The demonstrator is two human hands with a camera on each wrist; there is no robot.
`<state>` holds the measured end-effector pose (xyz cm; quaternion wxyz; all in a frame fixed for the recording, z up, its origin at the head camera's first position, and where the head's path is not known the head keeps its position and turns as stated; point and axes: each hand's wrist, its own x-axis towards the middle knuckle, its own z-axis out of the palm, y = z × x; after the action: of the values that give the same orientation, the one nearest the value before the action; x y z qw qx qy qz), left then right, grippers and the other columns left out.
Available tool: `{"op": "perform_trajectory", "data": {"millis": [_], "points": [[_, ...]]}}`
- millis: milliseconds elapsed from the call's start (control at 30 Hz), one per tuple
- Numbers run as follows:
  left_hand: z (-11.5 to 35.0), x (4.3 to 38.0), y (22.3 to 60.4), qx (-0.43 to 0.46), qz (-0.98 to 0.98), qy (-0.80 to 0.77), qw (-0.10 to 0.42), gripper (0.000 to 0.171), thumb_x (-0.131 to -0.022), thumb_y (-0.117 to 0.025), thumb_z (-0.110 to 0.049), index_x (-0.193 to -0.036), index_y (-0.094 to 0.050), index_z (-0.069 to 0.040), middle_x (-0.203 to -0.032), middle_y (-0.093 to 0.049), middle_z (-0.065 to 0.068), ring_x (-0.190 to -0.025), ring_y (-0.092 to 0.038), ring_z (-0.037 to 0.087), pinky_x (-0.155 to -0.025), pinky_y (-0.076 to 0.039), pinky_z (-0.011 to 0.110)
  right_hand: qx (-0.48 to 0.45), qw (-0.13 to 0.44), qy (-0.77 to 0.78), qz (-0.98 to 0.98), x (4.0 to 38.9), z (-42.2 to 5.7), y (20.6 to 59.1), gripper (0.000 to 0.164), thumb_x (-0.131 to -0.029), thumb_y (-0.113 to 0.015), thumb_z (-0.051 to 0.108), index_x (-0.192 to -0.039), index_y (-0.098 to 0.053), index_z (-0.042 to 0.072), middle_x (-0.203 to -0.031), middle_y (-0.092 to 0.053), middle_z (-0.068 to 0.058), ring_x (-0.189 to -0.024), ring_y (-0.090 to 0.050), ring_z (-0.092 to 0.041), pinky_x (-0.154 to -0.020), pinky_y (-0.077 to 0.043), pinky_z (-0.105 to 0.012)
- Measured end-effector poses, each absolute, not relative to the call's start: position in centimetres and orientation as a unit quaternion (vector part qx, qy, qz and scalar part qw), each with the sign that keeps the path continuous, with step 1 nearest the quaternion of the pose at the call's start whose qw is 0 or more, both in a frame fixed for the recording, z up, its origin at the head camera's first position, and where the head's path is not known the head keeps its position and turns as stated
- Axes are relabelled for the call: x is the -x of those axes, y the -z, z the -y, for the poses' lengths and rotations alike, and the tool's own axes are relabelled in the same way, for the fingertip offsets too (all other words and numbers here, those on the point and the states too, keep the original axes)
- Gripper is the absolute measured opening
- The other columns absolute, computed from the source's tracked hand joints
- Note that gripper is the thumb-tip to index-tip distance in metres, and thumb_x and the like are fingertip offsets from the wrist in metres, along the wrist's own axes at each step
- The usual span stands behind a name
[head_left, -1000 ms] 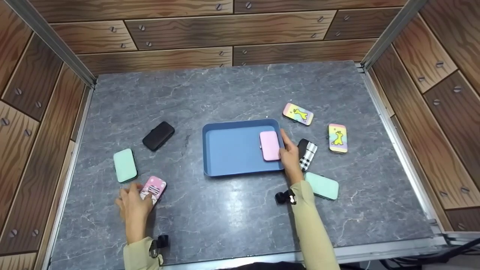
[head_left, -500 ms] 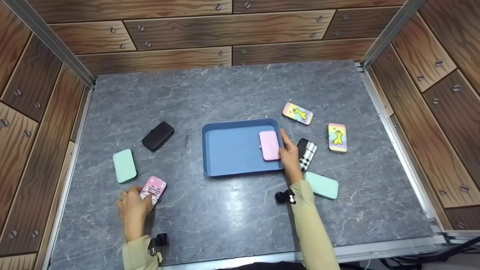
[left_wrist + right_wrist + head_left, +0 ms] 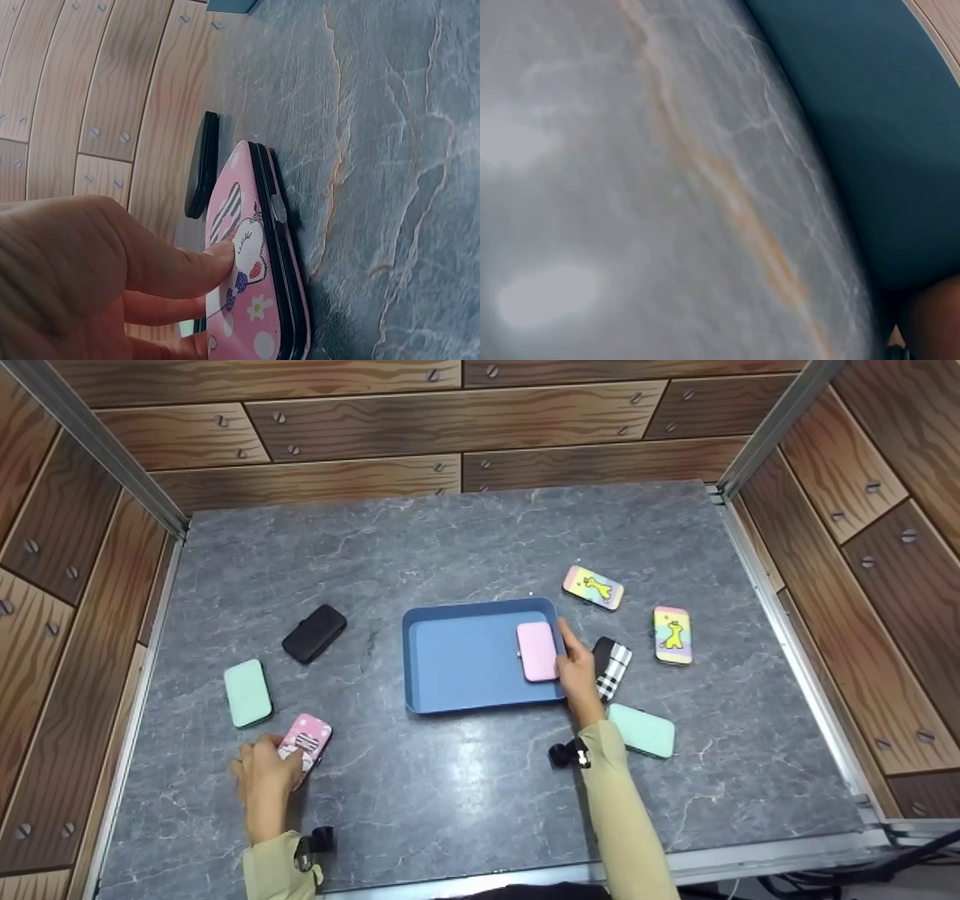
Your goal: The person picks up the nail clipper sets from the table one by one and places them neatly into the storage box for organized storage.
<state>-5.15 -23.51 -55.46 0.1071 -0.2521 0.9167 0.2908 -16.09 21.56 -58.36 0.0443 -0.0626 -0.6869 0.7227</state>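
One patterned pink case (image 3: 315,732), left of the blue tray (image 3: 459,669), is pinched in your left hand (image 3: 264,774); your right hand (image 3: 578,673) grips the tray's side; probably the grasping step, calling next for a level lift

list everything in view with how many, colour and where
table: 1, grey marbled, centre
tray: 1, blue, mid-table
plain case: 1, pink, tray's right end
patterned case: 1, pink with white, front left
mint cases: 2, pale green, left and front right
black case: 1, black, left of tray
plaid case: 1, black and white, right of tray
giraffe cases: 2, multicoloured, back right
wood-print walls: 3, brown, back and sides
metal frame: 1, silver, corners and edges
cables: several, black, front right
sleeves: 2, khaki, front
wrist cameras: 2, black, one per sleeve
left grip: 1, bare, on patterned case
right grip: 1, bare, on tray's right wall
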Motion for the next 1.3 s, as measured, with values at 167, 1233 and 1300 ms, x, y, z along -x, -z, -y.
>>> {"op": "perform_trajectory", "data": {"millis": [167,1233,1300], "points": [[23.5,5.0,55.4,0.254,-0.915,-0.293,0.108,0.043,-0.084,-0.059,-0.023,-0.118,-0.054,0.003,-0.116,-0.041,0.029,-0.111,-0.032,0.052,-0.084,-0.036,0.062,0.064,0.047,-0.721,0.688,16.1,-21.5,58.5,0.07,-0.075,-0.033,-0.022,-0.142,-0.032,-0.002,-0.15,-0.028,-0.014,-0.141,-0.018,-0.021,-0.113,-0.016,-0.032],[26.7,4.7,55.2,0.182,-0.886,-0.397,0.158,0.036,-0.088,-0.059,-0.012,-0.108,-0.054,0.017,-0.085,-0.056,0.018,-0.076,-0.053,0.025,-0.062,-0.045,0.03,0.067,0.074,-0.72,0.686,17.1,-22.0,61.1,0.073,-0.074,-0.033,-0.025,-0.141,-0.038,0.002,-0.148,-0.035,-0.009,-0.138,-0.025,-0.014,-0.097,-0.03,-0.026],[26.8,4.7,55.3,0.189,-0.871,-0.426,0.158,0.034,-0.088,-0.058,-0.01,-0.108,-0.052,0.017,-0.081,-0.055,0.014,-0.068,-0.052,0.018,-0.056,-0.044,0.026,0.064,0.074,-0.719,0.688,17.1,-22.0,61.1,0.072,-0.074,-0.033,-0.024,-0.141,-0.038,0.002,-0.148,-0.035,-0.01,-0.138,-0.024,-0.014,-0.096,-0.03,-0.027]]}}
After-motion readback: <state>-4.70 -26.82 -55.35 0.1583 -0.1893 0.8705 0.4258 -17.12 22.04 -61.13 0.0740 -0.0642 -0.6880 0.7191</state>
